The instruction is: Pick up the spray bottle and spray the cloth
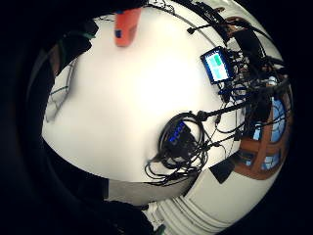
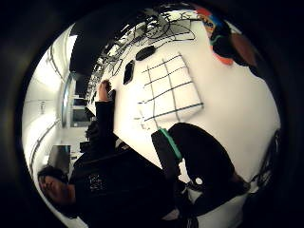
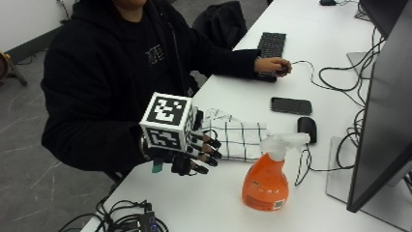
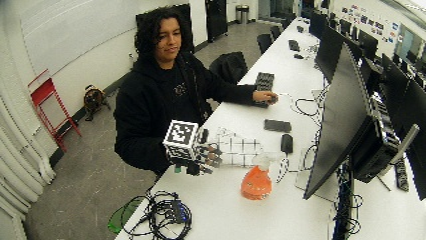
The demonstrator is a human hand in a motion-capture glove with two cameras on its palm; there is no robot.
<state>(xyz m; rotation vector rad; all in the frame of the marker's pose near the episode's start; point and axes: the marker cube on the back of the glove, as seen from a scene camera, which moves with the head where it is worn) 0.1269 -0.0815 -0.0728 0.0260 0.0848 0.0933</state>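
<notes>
At the white counter [image 3: 219, 203] a person sits with the gloved right hand [image 3: 186, 154] raised over its near edge, fingers [image 3: 209, 153] loosely curled and apart, holding nothing; this grip is near the orange spray bottle [image 3: 265, 186] but not touching it, the bottle lying at about 3 o'clock from the hand in the outside view; the bottle stands upright on the counter, its white trigger head [image 3: 283, 142] on top; the checked white cloth [image 3: 241, 140] lies flat on the counter, partly behind the hand and reaching to just beside the bottle's head, at about 11 o'clock from the bottle; in the thumb side palm view the cloth [image 2: 170, 90] spreads over the counter beside the person's dark sleeve, and the bottle [image 2: 223, 38] shows at the counter's far side; the little finger side palm view shows the bottle [image 1: 127, 27] well apart from a bundle of black cables [image 1: 178, 144]; beyond the cloth in the outside view lie a dark phone [image 3: 291, 105] and a black mouse [image 3: 307, 128]; farther off, the bare left hand [image 3: 273, 65] rests beside a black keyboard [image 3: 270, 46]; a monitor [image 3: 380, 135] stands at 3 o'clock from the bottle.
</notes>
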